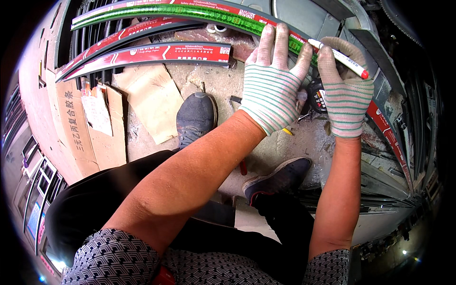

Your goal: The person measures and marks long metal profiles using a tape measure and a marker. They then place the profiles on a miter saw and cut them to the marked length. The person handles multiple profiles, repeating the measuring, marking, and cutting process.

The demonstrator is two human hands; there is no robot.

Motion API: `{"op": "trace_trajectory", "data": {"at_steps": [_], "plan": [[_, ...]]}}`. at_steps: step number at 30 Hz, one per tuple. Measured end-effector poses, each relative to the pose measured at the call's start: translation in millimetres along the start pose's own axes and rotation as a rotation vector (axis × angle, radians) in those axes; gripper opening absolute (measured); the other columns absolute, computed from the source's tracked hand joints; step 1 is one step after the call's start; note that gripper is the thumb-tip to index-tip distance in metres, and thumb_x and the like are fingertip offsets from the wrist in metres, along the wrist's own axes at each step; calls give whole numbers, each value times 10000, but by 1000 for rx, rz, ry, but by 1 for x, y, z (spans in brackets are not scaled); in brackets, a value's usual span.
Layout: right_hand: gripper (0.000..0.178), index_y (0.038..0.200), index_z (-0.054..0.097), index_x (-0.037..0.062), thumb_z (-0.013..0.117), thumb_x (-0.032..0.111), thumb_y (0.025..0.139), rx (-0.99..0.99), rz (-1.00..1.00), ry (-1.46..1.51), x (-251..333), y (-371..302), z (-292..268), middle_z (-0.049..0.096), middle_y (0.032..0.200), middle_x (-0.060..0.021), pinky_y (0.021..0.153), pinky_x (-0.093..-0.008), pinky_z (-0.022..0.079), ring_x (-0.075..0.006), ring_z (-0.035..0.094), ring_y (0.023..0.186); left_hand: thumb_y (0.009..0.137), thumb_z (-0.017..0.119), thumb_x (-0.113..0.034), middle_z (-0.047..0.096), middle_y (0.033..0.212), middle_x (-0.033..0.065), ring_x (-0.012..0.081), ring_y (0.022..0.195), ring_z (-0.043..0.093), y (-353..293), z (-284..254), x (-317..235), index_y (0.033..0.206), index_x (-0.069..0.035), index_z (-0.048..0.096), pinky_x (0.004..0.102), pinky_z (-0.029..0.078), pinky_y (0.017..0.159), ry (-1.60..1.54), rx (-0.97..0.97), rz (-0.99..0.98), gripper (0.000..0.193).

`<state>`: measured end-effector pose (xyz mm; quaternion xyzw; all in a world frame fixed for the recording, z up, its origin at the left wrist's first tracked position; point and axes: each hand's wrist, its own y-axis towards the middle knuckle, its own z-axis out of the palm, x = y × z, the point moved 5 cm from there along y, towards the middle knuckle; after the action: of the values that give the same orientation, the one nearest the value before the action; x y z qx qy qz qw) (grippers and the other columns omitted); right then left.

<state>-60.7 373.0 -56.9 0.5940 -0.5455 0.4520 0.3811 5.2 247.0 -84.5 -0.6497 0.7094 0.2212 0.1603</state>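
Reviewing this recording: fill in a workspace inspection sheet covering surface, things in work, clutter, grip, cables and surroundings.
Surface: rough grey-beige floor, speckled and stained.
Things in work: long green measuring tape with printed marks, lying along a long red-filmed strip; slim white marker with a red end.
Clutter: flat tan cardboard sheet; rounded black-and-red case; small yellow stick.
Grip: striped-gloved left hand lies across the tape, fingers extended; striped-gloved right hand holds the marker, white end near the tape.
Cables: nothing seen.
Surroundings: large pale pinkish panel at left; long dark strips at right.
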Motion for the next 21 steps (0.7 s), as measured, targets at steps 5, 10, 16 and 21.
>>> {"op": "trace_trajectory", "data": {"at_steps": [5,10,16,21], "plan": [[199,1098,703,-3,705,154,975,6,2,-9,-1,0,0,732,980,-81,781,-267,583,-113,691,888,663,720,-229,236,1597,385,602,1442,266,1,-1,0,1536,-159,469,632,356,1114,-15,2,10,911],[205,1104,707,6,710,164,973,0,4,-23,0,1,-1,734,988,-84,788,-273,586,-123,698,897,660,725,-231,235,1603,378,597,1445,266,1,-1,-1,1543,-169,461,626,365,1107,-9,9,-7,923],[202,1109,712,19,708,168,974,4,0,-39,-1,1,-2,735,999,-79,805,-278,583,-123,695,913,661,735,-240,235,1606,372,593,1447,269,1,0,0,1546,-179,457,623,373,1101,-4,2,-8,929],[201,1118,714,21,718,150,964,-18,-9,-40,-1,1,-4,731,998,-67,813,-273,573,-114,683,913,660,744,-246,235,1606,373,594,1446,272,1,-1,-1,1541,-181,464,622,375,1098,2,4,-10,927]]}}
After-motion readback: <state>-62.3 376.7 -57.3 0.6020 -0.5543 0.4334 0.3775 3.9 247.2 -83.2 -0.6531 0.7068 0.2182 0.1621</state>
